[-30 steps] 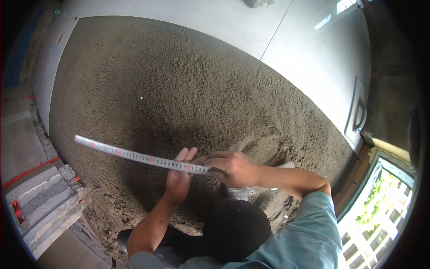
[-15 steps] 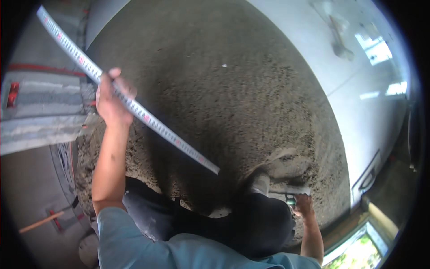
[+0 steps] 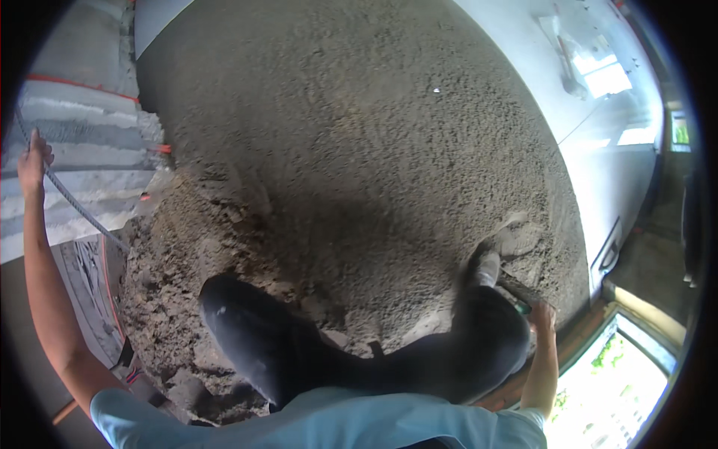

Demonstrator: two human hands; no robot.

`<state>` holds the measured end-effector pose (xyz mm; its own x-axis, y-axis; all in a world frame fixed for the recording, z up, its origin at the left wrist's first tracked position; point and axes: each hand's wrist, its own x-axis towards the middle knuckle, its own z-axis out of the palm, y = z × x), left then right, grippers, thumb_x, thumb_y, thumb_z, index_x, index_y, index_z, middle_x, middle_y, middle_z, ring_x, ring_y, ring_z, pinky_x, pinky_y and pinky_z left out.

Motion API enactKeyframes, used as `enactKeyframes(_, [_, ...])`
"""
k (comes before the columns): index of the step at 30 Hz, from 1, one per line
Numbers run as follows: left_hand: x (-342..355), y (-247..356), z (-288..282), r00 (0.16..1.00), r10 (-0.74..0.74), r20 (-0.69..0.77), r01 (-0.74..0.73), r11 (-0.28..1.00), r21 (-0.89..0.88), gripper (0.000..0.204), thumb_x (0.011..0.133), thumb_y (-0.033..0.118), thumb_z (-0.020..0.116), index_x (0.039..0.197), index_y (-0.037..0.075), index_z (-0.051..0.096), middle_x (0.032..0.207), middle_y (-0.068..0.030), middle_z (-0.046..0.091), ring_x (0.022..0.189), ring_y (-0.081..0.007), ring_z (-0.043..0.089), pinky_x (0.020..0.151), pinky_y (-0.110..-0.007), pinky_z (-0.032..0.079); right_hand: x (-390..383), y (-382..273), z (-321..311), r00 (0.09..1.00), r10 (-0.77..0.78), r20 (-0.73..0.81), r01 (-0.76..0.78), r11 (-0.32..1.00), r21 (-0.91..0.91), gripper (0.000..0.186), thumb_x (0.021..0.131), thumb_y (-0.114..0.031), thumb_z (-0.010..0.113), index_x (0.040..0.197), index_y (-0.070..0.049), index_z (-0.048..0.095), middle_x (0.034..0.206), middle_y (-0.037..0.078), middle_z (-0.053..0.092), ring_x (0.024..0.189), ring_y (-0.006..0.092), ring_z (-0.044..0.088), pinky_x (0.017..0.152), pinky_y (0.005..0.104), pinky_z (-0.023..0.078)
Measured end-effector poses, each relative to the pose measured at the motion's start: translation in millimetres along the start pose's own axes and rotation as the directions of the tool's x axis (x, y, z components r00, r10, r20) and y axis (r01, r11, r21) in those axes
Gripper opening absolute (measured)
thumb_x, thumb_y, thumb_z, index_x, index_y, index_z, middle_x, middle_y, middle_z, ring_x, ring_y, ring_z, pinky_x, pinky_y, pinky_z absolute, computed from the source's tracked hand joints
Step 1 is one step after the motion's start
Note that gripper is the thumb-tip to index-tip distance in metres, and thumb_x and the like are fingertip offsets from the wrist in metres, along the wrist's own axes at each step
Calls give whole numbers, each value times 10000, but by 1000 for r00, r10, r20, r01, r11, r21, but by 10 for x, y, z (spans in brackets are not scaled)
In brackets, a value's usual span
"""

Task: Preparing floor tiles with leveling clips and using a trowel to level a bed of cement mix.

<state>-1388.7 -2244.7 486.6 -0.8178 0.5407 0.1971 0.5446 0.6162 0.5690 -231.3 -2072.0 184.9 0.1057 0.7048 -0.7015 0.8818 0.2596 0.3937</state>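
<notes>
My left hand (image 3: pixel 34 161) is at the far left, closed on a long, narrow measuring strip (image 3: pixel 78 206) that slants down across stepped grey blocks (image 3: pixel 90 138). My right hand (image 3: pixel 540 316) is low on the right, closed on a green-handled tool (image 3: pixel 521 304), probably a trowel, partly hidden beside my bent dark-trousered leg (image 3: pixel 479 329). Sandy wet mortar (image 3: pixel 351 120) covers the floor in front of me, rougher and lumpier (image 3: pixel 179 254) around my left knee. Smeared, trampled mortar lies by my right foot (image 3: pixel 486 266).
A large glossy white tiled surface (image 3: pixel 606 172) borders the mortar on the right. A bright window (image 3: pixel 602 374) is at the lower right. Red lines (image 3: pixel 82 84) run along the blocks. An orange handle (image 3: pixel 66 410) shows at the lower left.
Both hands held the strip at centre a second ago. My right hand moved down to the tool; my left carried the strip up, then out to the far left. The view has shifted.
</notes>
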Motion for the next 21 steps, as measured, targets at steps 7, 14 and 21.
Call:
enactKeyframes(7, [809, -544, -1023, 995, 98, 8, -96, 950, 297, 648, 925, 675, 460, 869, 60, 657, 720, -27, 609, 635, -115, 589, 543, -273, 428, -1087, -76, -409, 826, 488, -283, -373, 848, 375, 422, 719, -446, 756, 999, -131, 734, 985, 166, 713, 939, 362, 688, 807, 452, 543])
enactKeyframes(14, [-24, -6, -971, 923, 380, -62, -342, 884, 319, 611, 973, 542, 488, 1025, -40, 666, 906, -129, 691, 792, -238, 673, 749, -377, 507, -1240, -319, -1930, 727, 300, -618, 18, 891, 454, 418, 816, -400, 683, 994, -21, 683, 1008, 250, 672, 954, 429, 640, 799, 499, 508])
enactKeyframes(21, [-383, 310, -941, 669, 730, 137, -206, 6, 978, 378, 1012, 348, 440, 1158, 87, 672, 1341, -59, 589, 1308, -206, 478, 1115, -480, 253, -4, -2082, -3452, 757, 167, -632, 172, 882, 439, 467, 848, -416, 639, 1049, 4, 667, 992, 266, 678, 955, 399, 664, 817, 467, 520])
